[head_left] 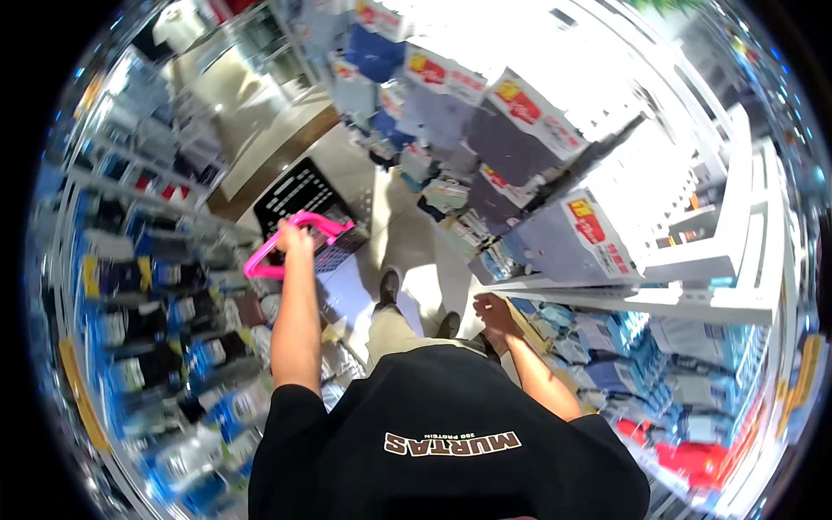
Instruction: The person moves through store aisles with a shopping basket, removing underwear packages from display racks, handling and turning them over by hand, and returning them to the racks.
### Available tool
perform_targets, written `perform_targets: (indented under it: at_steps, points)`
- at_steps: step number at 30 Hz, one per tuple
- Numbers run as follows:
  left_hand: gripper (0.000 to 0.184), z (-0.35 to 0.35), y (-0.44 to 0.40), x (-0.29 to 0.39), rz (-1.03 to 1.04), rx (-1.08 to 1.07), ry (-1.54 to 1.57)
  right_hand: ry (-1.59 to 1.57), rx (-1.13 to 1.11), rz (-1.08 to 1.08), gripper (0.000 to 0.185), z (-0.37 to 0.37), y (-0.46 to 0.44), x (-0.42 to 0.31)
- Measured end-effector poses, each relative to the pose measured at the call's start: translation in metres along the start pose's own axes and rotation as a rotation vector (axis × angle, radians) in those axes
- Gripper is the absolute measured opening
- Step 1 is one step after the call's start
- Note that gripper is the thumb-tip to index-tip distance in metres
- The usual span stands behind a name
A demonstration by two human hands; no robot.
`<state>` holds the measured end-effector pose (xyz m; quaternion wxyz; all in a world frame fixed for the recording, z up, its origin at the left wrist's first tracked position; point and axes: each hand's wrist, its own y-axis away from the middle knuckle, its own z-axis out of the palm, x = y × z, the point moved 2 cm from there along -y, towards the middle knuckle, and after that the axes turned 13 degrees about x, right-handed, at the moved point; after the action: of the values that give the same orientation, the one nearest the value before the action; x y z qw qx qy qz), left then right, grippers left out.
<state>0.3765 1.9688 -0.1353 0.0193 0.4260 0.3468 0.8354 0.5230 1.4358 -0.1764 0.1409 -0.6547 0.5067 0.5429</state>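
My left hand [295,235] is closed around the bright pink handle [267,270] of a shopping basket. The black basket [305,192] hangs tilted below that hand, over the aisle floor, and its perforated side and base show. Its inside is mostly hidden. Down by my right side, my right hand [494,312] has loosely curled fingers, with a gap between them and the thumb. Nothing shows in it. It is nearest the lower end of the white shelf unit [598,299] and does not appear to grip it.
Racks of packaged goods [178,347] line the left side. On the right, grey garments hang with red and yellow price signs [587,221], above blue packages [624,373]. Pale floor tiles [407,234] run between them past my shoes [389,286]. A display platform [273,156] stands ahead left.
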Motion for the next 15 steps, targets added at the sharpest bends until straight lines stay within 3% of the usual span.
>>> perform_targets:
  at_steps: [5,6,10,13,15]
  points:
    - [0.028,0.016,-0.063,0.009,0.035,-0.173,-0.119,-0.19,0.383,0.015,0.026,-0.05,0.027,-0.104]
    - [0.03,0.022,-0.064,0.016,0.026,-0.102,-0.137,-0.295,0.476,0.028,0.025,-0.059,0.038,-0.118]
    - [0.03,0.025,-0.144,0.016,0.089,-0.29,-0.241,-0.4,0.969,-0.246,0.019,-0.088,0.08,-0.176]
    - [0.04,0.038,-0.158,0.027,-0.039,-0.216,-0.168,-0.337,1.277,-0.471,0.033,-0.106,0.095,-0.238]
    - [0.048,0.046,-0.16,0.033,0.001,-0.243,-0.204,-0.314,1.402,-0.58,0.043,-0.115,0.089,-0.276]
